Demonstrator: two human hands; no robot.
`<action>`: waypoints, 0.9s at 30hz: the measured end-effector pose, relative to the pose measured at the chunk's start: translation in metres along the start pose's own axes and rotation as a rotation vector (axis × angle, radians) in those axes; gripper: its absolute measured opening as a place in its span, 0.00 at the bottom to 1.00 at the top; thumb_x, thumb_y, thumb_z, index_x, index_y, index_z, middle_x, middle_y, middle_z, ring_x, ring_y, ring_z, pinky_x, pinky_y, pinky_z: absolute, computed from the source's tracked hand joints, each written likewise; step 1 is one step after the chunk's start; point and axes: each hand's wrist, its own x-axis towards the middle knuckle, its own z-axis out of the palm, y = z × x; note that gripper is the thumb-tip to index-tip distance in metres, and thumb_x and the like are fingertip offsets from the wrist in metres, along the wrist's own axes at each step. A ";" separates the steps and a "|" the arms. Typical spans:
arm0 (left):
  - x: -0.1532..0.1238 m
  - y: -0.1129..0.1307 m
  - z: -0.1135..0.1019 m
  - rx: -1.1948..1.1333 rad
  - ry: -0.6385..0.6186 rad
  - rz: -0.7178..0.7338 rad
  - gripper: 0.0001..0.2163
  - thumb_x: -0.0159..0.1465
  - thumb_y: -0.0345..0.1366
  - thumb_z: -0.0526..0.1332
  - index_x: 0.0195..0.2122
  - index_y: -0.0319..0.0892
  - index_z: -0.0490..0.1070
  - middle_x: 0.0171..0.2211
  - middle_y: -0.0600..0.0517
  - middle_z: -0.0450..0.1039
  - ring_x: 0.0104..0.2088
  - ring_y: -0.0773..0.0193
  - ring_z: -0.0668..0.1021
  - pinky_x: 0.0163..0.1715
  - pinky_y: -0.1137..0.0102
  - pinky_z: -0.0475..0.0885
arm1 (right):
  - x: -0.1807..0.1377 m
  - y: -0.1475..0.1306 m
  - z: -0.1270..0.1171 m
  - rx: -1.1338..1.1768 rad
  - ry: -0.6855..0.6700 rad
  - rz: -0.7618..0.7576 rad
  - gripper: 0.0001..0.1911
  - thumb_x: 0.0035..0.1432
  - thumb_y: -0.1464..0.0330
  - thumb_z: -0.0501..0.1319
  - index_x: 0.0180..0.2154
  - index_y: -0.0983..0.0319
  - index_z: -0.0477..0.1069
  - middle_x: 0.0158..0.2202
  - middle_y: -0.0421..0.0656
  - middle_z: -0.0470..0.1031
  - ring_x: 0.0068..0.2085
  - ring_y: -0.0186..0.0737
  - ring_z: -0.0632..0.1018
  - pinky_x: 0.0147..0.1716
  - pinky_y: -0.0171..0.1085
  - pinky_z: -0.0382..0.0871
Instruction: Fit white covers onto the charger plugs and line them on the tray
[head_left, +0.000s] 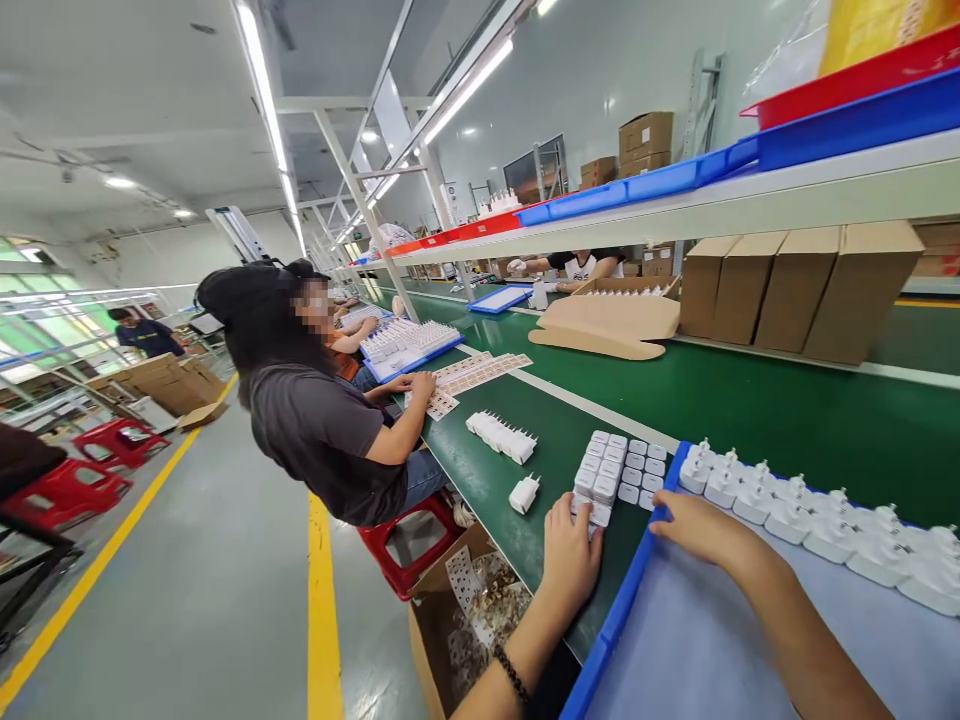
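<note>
Two columns of stacked small white rectangular covers (601,462) lie on the green bench. My left hand (571,556), wearing a dark beaded bracelet, has its fingers curled round the near end of this stack. At the corner of a blue tray (616,612), my right hand (694,525) pinches the rim between thumb and fingers. Loose white covers (641,472) lie flat between the stack and the tray. White plug chargers (787,515) stand in rows along the tray's far side, prongs up. A single charger (524,494) lies left of the stack, with a row of chargers (501,437) behind it.
A co-worker (315,420) sits on the left, hands on sticker sheets (480,373). Beyond them is another tray of chargers (412,345). Brown cartons (795,290) and flat cardboard (607,325) stand across the bench. An overhead shelf (712,212) holds trays. An open box (435,640) sits below the bench edge.
</note>
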 end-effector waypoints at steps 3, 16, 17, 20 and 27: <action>0.000 -0.001 0.002 0.017 0.018 0.032 0.14 0.67 0.31 0.58 0.53 0.40 0.70 0.59 0.41 0.67 0.57 0.49 0.72 0.58 0.53 0.70 | 0.005 -0.002 0.000 -0.043 0.044 0.011 0.14 0.61 0.71 0.60 0.47 0.66 0.77 0.45 0.54 0.81 0.45 0.53 0.81 0.42 0.43 0.73; 0.004 0.002 0.001 0.061 0.009 0.084 0.15 0.66 0.36 0.60 0.53 0.37 0.69 0.60 0.38 0.65 0.59 0.46 0.70 0.59 0.53 0.67 | 0.032 -0.020 0.051 -0.228 0.320 -0.081 0.19 0.65 0.69 0.59 0.56 0.67 0.73 0.60 0.59 0.72 0.64 0.57 0.67 0.67 0.63 0.38; 0.004 0.003 0.001 0.062 0.007 0.087 0.15 0.67 0.36 0.60 0.53 0.37 0.69 0.60 0.38 0.65 0.59 0.46 0.70 0.59 0.54 0.67 | 0.033 -0.019 0.050 -0.221 0.329 -0.087 0.17 0.64 0.70 0.59 0.54 0.66 0.74 0.57 0.58 0.74 0.61 0.57 0.70 0.66 0.63 0.39; 0.005 0.004 0.000 0.052 0.004 0.090 0.15 0.67 0.37 0.59 0.53 0.36 0.69 0.60 0.37 0.65 0.59 0.45 0.69 0.59 0.53 0.66 | 0.034 -0.016 0.047 -0.182 0.353 -0.103 0.14 0.62 0.73 0.59 0.48 0.64 0.77 0.52 0.57 0.76 0.57 0.57 0.73 0.66 0.62 0.39; 0.005 0.003 0.002 -0.073 0.113 0.124 0.18 0.65 0.34 0.60 0.55 0.35 0.67 0.59 0.35 0.65 0.58 0.43 0.70 0.57 0.49 0.67 | 0.033 -0.011 0.037 0.120 0.381 -0.165 0.11 0.58 0.75 0.54 0.25 0.61 0.70 0.35 0.47 0.77 0.44 0.50 0.76 0.63 0.57 0.43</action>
